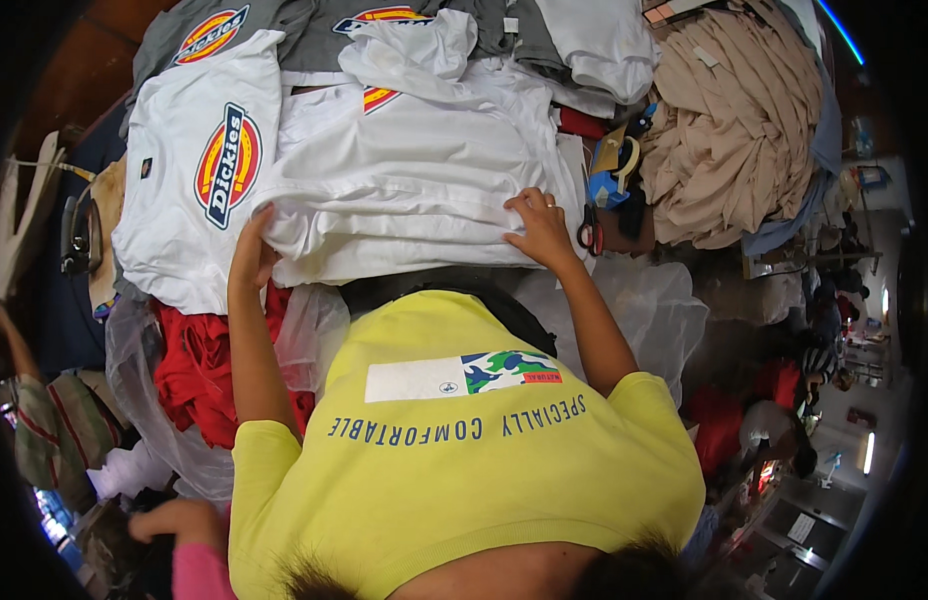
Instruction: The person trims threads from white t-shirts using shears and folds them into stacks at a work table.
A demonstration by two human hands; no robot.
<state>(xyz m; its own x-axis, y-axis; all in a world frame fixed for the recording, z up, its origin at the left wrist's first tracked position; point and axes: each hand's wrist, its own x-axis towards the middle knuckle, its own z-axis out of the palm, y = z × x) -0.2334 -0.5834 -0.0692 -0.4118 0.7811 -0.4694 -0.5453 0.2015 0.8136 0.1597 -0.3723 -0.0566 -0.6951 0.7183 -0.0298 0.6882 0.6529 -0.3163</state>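
A white T-shirt (pixel 414 185) lies spread and rumpled in front of me, with loose folds across its near part. My left hand (pixel 252 255) is closed on its left edge, and some of the fingers are hidden by the cloth. Toward the right side of the same shirt, my right hand (pixel 539 228) rests on the fabric, thumb and fingers bent and apart. A ring shows on one finger. Another white T-shirt (pixel 174 190) with a red, yellow and blue printed emblem lies flat at the left, beside my left hand.
Grey shirts (pixel 314 35) lie along the far side. Scissors (pixel 590 232) and a tape roll (pixel 627 158) sit right of the shirt, before a beige cloth heap (pixel 729 130). Red cloth (pixel 199 370) in clear plastic is at left. Another person's hand (pixel 179 520) shows lower left.
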